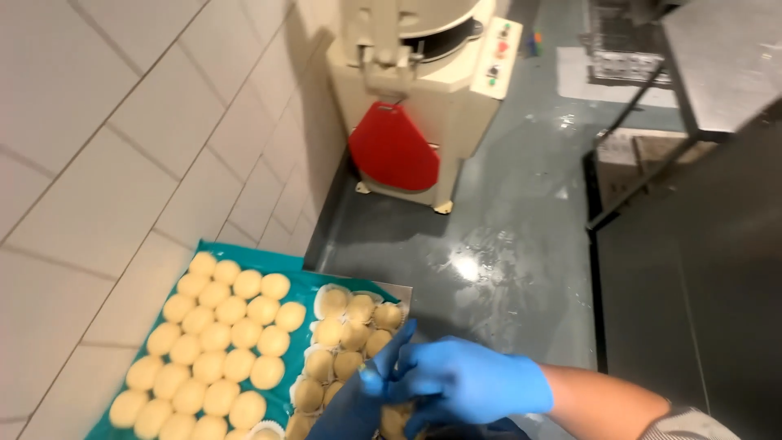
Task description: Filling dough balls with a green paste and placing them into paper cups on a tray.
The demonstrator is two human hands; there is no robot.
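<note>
Both gloved hands, left hand [358,407] and right hand [468,379], are meeting over the dough balls [346,338] right of the tray [297,285]; grasp unclear. Handling should be light, avoiding dents.

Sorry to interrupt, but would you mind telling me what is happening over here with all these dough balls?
A person in blue gloves has both hands together over a metal tray of dough pieces in paper cups. The right hand meets the left hand at the fingertips; whether they grip anything cannot be told. Beside it, a teal tray holds rows of bare round dough balls. A cream machine with a red panel stands on the wet grey floor.
</note>
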